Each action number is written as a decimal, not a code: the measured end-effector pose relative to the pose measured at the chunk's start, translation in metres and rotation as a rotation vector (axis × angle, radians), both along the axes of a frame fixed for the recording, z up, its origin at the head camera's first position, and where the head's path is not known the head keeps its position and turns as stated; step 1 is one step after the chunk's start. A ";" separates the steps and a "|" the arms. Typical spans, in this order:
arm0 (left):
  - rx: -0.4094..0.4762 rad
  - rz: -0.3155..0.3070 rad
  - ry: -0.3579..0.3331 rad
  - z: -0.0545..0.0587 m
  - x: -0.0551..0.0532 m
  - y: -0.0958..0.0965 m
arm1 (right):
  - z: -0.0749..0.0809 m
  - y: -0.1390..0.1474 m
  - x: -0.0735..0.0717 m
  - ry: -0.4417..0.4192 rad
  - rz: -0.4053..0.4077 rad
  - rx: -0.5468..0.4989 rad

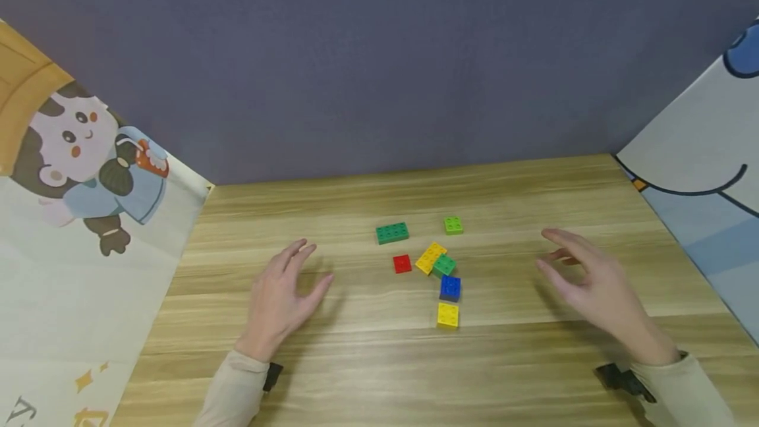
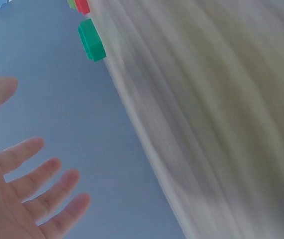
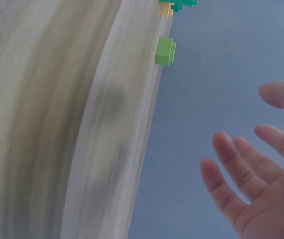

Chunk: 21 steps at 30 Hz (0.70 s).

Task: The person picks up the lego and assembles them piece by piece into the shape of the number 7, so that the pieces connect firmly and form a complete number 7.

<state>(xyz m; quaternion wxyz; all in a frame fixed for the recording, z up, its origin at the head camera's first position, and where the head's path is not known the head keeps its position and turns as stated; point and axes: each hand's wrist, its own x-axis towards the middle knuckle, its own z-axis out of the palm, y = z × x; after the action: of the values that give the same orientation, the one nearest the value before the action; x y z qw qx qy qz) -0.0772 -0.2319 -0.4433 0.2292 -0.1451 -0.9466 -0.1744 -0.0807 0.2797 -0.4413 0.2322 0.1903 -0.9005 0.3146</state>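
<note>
Several toy building bricks lie grouped on the wooden table: a long green brick (image 1: 392, 233), a lime brick (image 1: 453, 225), a red brick (image 1: 402, 263), a long orange-yellow brick (image 1: 429, 257), a small green brick (image 1: 443, 265) touching it, a blue brick (image 1: 450, 288) and a yellow brick (image 1: 447, 315). To the left of them my left hand (image 1: 281, 298) hovers with fingers spread, holding nothing. My right hand (image 1: 595, 285) is raised on the other side, its fingers loosely bent and apart. Both palms appear bare in the wrist views, with green (image 2: 91, 41) and lime (image 3: 165, 51) bricks beyond.
The wood-grain table (image 1: 367, 368) ends at a dark blue-grey wall panel (image 1: 379, 71) behind. A white panel with a cartoon figure (image 1: 83, 150) stands at the left, and another printed panel (image 1: 705, 216) at the right. Black straps (image 1: 625, 382) sit around the wrists.
</note>
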 end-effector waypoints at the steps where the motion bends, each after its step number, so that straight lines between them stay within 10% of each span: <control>1: -0.003 -0.004 -0.001 0.000 0.000 0.001 | -0.001 0.000 0.000 0.004 0.004 0.003; 21: 0.015 -0.082 -0.043 0.000 -0.002 0.026 | -0.009 -0.007 0.007 0.005 0.078 -0.032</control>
<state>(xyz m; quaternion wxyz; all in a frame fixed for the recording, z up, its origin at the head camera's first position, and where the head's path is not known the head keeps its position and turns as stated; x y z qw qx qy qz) -0.0793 -0.2059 -0.4437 0.2023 -0.1785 -0.9432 -0.1937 -0.0740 0.2725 -0.4505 0.2250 0.2224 -0.8866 0.3373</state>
